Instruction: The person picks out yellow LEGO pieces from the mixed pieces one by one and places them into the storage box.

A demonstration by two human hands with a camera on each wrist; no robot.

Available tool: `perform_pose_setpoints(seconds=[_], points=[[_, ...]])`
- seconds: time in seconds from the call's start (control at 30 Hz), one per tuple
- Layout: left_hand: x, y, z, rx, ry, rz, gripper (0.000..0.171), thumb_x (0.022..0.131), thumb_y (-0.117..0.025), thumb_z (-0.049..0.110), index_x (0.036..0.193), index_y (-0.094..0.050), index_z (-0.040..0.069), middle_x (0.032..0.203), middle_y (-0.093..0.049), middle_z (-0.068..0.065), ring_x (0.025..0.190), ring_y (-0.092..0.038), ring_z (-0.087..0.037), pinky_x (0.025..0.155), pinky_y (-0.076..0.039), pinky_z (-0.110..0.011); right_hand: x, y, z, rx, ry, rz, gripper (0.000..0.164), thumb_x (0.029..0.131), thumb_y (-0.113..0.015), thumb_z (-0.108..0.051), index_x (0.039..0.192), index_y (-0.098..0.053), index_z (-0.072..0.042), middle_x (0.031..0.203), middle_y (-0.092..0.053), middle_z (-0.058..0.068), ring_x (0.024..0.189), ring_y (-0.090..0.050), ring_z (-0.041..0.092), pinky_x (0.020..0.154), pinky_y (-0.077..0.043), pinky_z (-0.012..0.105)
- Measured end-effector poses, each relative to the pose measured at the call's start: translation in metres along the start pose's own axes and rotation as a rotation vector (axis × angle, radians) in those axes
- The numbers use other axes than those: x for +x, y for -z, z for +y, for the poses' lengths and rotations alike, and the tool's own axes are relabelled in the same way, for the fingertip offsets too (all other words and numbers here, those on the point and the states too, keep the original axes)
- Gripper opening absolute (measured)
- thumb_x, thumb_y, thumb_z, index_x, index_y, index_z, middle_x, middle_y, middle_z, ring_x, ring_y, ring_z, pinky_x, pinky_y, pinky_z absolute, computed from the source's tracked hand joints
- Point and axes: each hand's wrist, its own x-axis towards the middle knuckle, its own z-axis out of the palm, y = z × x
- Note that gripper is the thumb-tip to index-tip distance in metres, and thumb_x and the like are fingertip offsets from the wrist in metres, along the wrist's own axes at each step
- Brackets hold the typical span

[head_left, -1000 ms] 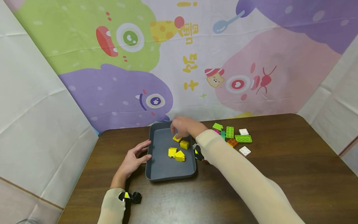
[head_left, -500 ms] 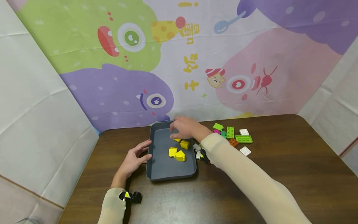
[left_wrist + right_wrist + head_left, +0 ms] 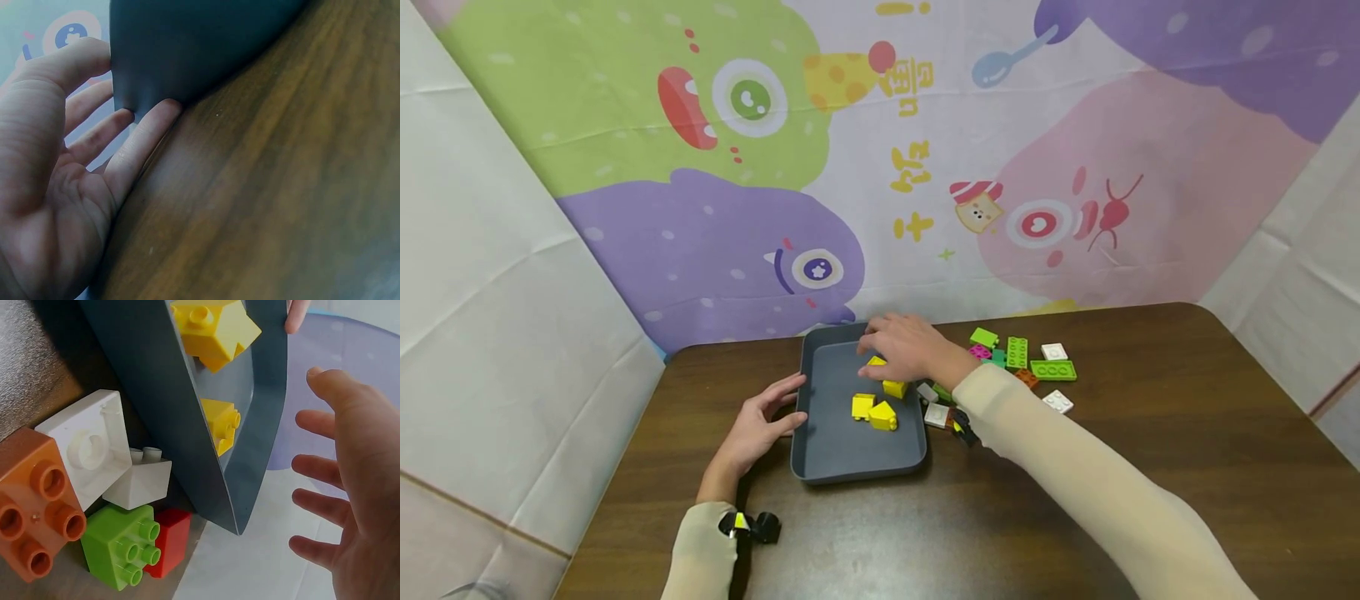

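In the head view a dark grey tray (image 3: pixel 831 454) lies on the table with several yellow toy bricks (image 3: pixel 883 416) in it. My left hand (image 3: pixel 756 429) touches the tray's left side with its fingertips; the left wrist view shows the extended fingers (image 3: pixel 140 140) against the outer wall. Over the tray's far right part hovers my right hand (image 3: pixel 910 348), fingers spread and holding nothing. It partly covers a yellow brick (image 3: pixel 877 362) beneath it. From the right wrist view, the bare right hand (image 3: pixel 359 469) is apart from the yellow brick (image 3: pixel 220 425) inside the tray.
Right of the tray lie loose bricks: a white one (image 3: pixel 937 415), an orange one (image 3: pixel 37 494), a light green one (image 3: pixel 122 544) and a red one (image 3: pixel 170 540). Farther right are green plates (image 3: pixel 1053 371) and white pieces (image 3: pixel 1057 402). A printed cloth (image 3: pixel 917 275) hangs behind the table.
My right hand has let go of a yellow brick in the tray, opened its fingers and drawn slightly to the right. The left hand stays at the tray's side.
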Motion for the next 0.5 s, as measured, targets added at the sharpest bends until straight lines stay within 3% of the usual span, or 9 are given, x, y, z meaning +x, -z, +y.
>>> perform_pose_setpoints(seconds=[0.2, 0.5], points=[[0.001, 0.0, 0.0, -0.004, 0.004, -0.001, 0.064, 0.091, -0.074, 0.016, 0.149, -0.047, 0.012, 0.159, -0.04, -0.01, 0.137, -0.045, -0.04, 0.076, -0.061, -0.028, -0.007, 0.003, -0.001, -0.046, 0.038, 0.024, 0.043, 0.094, -0.056, -0.06, 0.124, -0.07, -0.031, 0.134, -0.062, -0.001, 0.127, -0.052, 0.023, 0.105, -0.045, 0.05], [0.001, 0.0, -0.001, -0.006, 0.008, 0.001, 0.065, 0.09, -0.074, 0.017, 0.149, -0.048, 0.011, 0.159, -0.04, -0.01, 0.137, -0.044, -0.041, 0.076, -0.061, -0.029, -0.019, 0.002, 0.005, -0.048, 0.05, 0.073, 0.043, 0.093, -0.058, -0.059, 0.122, -0.072, -0.031, 0.132, -0.064, 0.001, 0.126, -0.053, 0.024, 0.104, -0.046, 0.051]])
